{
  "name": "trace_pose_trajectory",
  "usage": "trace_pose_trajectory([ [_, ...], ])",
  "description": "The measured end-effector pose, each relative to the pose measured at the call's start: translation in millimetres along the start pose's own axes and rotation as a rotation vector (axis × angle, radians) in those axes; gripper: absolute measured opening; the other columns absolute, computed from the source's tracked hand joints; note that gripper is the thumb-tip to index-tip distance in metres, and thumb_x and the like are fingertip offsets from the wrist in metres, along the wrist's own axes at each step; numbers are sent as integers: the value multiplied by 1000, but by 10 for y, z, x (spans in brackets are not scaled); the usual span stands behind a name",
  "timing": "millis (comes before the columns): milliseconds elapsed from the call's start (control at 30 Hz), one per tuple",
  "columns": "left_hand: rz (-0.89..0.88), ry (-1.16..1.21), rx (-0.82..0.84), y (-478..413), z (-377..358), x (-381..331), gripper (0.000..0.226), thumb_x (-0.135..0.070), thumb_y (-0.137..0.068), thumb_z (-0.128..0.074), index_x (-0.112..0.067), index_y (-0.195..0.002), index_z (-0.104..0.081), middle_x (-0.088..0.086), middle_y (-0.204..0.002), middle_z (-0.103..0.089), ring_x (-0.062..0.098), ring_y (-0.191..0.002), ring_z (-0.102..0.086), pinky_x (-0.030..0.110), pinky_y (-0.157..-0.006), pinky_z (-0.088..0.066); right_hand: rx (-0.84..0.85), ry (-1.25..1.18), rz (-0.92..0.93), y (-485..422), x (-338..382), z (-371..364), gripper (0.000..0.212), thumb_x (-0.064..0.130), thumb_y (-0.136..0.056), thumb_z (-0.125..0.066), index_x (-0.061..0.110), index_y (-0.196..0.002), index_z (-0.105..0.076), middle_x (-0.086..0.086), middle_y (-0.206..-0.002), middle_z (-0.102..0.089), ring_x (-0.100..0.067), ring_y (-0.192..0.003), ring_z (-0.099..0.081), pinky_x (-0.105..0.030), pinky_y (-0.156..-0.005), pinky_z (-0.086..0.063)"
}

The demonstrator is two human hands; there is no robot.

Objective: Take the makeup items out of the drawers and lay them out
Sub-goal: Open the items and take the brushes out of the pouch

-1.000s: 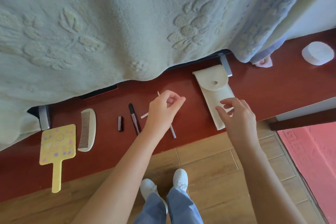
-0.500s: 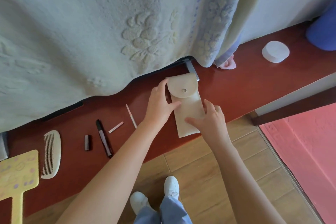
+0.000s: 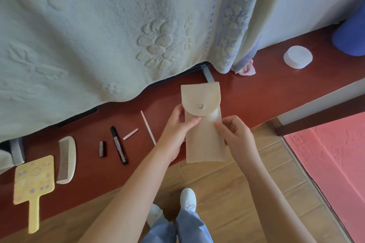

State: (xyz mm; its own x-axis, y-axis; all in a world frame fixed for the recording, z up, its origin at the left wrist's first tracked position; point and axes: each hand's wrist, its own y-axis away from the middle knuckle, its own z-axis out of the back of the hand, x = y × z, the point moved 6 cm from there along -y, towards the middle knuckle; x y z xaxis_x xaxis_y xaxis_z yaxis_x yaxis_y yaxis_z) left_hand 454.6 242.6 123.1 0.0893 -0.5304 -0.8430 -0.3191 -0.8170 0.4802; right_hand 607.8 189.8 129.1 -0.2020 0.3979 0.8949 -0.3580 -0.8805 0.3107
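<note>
I hold a cream snap-flap pouch [image 3: 203,140] in both hands, lifted above the red shelf [image 3: 256,96]. My left hand [image 3: 175,130] grips its left edge under the flap, and my right hand [image 3: 235,136] pinches its right side. Laid out on the shelf to the left are a thin pink stick [image 3: 148,127], a short pink cap [image 3: 130,134], a black pen-like liner [image 3: 118,145], a small dark tube [image 3: 102,149], a cream comb [image 3: 66,160] and a yellow hand mirror [image 3: 33,185].
A pale embossed blanket [image 3: 98,35] hangs over the furniture behind the shelf. A white round jar [image 3: 297,57], a pink cloth scrap [image 3: 246,68] and a blue object [image 3: 351,35] sit at the right. A pink mat [image 3: 335,162] lies on the wooden floor by my shoes.
My left hand set the thin pink stick down on the shelf, then both hands took the pouch and lifted it toward me. The view shifted right.
</note>
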Motion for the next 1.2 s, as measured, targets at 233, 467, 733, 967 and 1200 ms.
trace_pose_trajectory([
  [233, -53, -88, 43, 471, -51, -161, 41, -29, -81, -69, -41, -115, -48, -16, -104, -65, 0, -93, -65, 19, -67, -52, -48, 391, 627, 211, 518, 150, 38, 35, -81, -65, 24, -117, -64, 0, -130, -48, -18, -117, -44, -41, -91, -48],
  [467, -7, -92, 98, 630, -65, -85, 38, -22, -86, -67, -40, -115, -50, -10, -106, -66, 10, -97, -66, 29, -77, -54, -71, 496, 945, 416, 678, 31, 16, 15, -85, -60, 13, -94, -73, -7, -111, -65, -24, -115, -49, -43, -91, -43],
  [733, -50, -13, 117, 726, -11, -76, 45, -18, -77, -64, -32, -117, -52, -7, -101, -68, 16, -91, -68, 27, -71, -54, -36, 309, 853, 434, 687, 30, 19, 18, -84, -57, 16, -88, -76, 6, -106, -58, -14, -110, -44, -35, -92, -42],
  [967, -82, -139, 138, 753, 15, -174, 48, -20, -73, -66, -35, -115, -51, -6, -103, -66, 15, -88, -68, 28, -69, -55, -95, -123, 485, 341, 660, 94, 18, 12, -85, -62, 26, -77, -69, 20, -89, -65, -6, -94, -54, -17, -81, -43],
  [1200, -45, -105, 251, 897, -94, -57, 79, -8, -78, -64, -57, -131, -32, 1, -120, -61, 25, -107, -63, 43, -85, -54, -303, -165, 227, -24, 751, 376, 15, 25, -84, -67, 18, -96, -62, 14, -86, -62, -1, -77, -56, -13, -62, -47],
])
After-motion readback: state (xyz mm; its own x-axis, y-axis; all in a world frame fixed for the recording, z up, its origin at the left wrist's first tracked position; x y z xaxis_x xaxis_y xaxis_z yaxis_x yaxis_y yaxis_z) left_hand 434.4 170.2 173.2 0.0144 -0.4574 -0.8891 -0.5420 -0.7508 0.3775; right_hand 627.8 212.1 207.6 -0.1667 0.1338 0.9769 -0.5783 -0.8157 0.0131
